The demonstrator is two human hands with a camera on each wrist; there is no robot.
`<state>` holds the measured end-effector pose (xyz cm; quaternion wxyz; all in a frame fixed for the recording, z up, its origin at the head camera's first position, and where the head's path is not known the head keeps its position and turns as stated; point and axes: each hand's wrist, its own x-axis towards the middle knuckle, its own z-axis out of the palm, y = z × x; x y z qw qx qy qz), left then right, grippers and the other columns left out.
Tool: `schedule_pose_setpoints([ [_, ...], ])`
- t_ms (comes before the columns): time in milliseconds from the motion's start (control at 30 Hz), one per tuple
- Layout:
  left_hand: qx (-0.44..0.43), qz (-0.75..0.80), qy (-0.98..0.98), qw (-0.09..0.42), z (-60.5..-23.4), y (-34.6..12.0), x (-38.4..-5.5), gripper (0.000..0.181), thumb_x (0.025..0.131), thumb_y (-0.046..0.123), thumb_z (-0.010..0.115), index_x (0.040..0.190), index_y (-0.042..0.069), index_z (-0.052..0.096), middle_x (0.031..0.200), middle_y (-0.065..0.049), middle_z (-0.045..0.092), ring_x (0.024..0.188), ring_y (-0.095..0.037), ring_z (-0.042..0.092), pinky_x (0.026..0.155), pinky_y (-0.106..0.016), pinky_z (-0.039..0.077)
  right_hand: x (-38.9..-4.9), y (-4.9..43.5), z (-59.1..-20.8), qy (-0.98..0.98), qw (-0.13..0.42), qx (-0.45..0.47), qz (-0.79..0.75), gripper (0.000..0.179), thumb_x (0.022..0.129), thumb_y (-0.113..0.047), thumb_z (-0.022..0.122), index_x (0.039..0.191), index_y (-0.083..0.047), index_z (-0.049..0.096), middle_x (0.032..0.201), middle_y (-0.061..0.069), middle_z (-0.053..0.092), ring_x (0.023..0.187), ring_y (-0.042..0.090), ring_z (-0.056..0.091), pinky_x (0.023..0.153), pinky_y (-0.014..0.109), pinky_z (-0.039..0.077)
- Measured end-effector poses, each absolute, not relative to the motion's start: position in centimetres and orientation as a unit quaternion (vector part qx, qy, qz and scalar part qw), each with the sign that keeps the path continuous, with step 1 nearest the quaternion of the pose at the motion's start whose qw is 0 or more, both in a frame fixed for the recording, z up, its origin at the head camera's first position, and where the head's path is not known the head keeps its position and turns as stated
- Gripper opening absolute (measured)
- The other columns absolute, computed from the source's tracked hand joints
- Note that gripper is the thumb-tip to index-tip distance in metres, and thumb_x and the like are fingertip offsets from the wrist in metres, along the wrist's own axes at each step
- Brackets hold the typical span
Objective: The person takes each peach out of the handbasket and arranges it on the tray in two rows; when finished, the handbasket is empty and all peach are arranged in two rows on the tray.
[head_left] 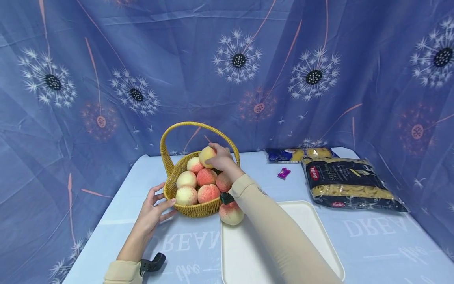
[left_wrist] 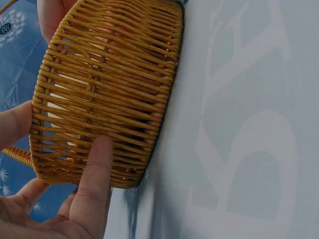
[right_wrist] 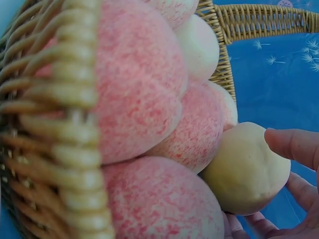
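Behind our bench [head_left: 117, 213]: blue dandelion curtain [head_left: 177, 59].
Basket [head_left: 198, 211]: on the bench, heaped with peaches [head_left: 206, 177].
Left hand [head_left: 152, 211]: spread, touching the basket's side.
Right hand [head_left: 221, 157]: we grip a pale peach [head_left: 206, 156] near the far rim.

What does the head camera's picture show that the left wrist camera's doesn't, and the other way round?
Only the head view shows the peaches from above, a white tray, a large pasta pack, a smaller pasta pack behind it and a small purple packet.

Only the left wrist view shows, up close, gaps in the side of the wicker basket, with bits of those peaches peeping through.

Both show the wicker basket, the left hand touching it, lettered tablecloth and blue curtain.
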<state>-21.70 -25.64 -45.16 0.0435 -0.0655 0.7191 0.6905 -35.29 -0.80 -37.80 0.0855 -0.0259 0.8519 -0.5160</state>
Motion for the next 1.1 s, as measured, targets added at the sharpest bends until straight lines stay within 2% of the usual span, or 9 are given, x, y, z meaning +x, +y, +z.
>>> schedule_pose_setpoints([
  [133, -0.065, 0.690, 0.719, 0.043, -45.08, -25.59, -21.77, 0.083, 0.103, 0.010, 0.071, 0.169, 0.022, 0.023, 0.148, -0.016, 0.037, 0.103, -0.006, 0.071, 0.099, -0.044, 0.066, -35.33, -0.80, -37.91, 0.863, 0.073, -0.026, -0.499, 0.071, 0.097, -0.015, 0.080, 0.159, -0.031, 0.050, 0.157, 0.020, 0.041, 0.134, 0.042, 0.052, 0.104, 0.057, 0.056],
  [367, -0.065, 0.689, 0.721, 0.045, -45.08, -25.48, -21.87, 0.083, 0.103, 0.011, 0.071, 0.169, 0.022, 0.022, 0.149, -0.016, 0.037, 0.102, -0.006, 0.071, 0.100, -0.044, 0.066, -35.12, -0.70, -37.98, 0.863, 0.049, -0.025, -0.503, 0.063, 0.096, -0.011, 0.079, 0.152, -0.027, 0.055, 0.157, 0.017, 0.041, 0.138, 0.043, 0.047, 0.108, 0.058, 0.055],
  [567, -0.062, 0.690, 0.720, 0.047, -45.06, -25.35, -22.02, 0.082, 0.104, 0.011, 0.070, 0.169, 0.022, 0.022, 0.149, -0.017, 0.036, 0.102, -0.008, 0.071, 0.099, -0.043, 0.066, -35.17, -0.54, -38.04, 0.866, 0.046, -0.035, -0.496, 0.064, 0.098, -0.014, 0.079, 0.154, -0.024, 0.052, 0.156, 0.015, 0.047, 0.139, 0.038, 0.051, 0.108, 0.056, 0.056],
  [767, -0.059, 0.690, 0.720, 0.048, -44.99, -25.20, -22.19, 0.082, 0.103, 0.011, 0.071, 0.169, 0.022, 0.023, 0.148, -0.017, 0.036, 0.102, -0.008, 0.071, 0.100, -0.044, 0.066, -35.28, -0.56, -38.07, 0.871, 0.034, -0.020, -0.490, 0.057, 0.096, -0.024, 0.083, 0.143, -0.022, 0.051, 0.150, 0.016, 0.047, 0.132, 0.036, 0.056, 0.103, 0.054, 0.058],
  [1100, -0.064, 0.698, 0.712, 0.044, -45.24, -25.46, -21.71, 0.082, 0.103, 0.008, 0.070, 0.169, 0.022, 0.022, 0.150, -0.019, 0.034, 0.105, -0.012, 0.070, 0.098, -0.041, 0.067, -34.96, -1.49, -38.71, 0.887, -0.001, -0.024, -0.461, 0.054, 0.095, -0.022, 0.085, 0.136, -0.024, 0.050, 0.144, 0.015, 0.048, 0.128, 0.036, 0.060, 0.102, 0.053, 0.060],
])
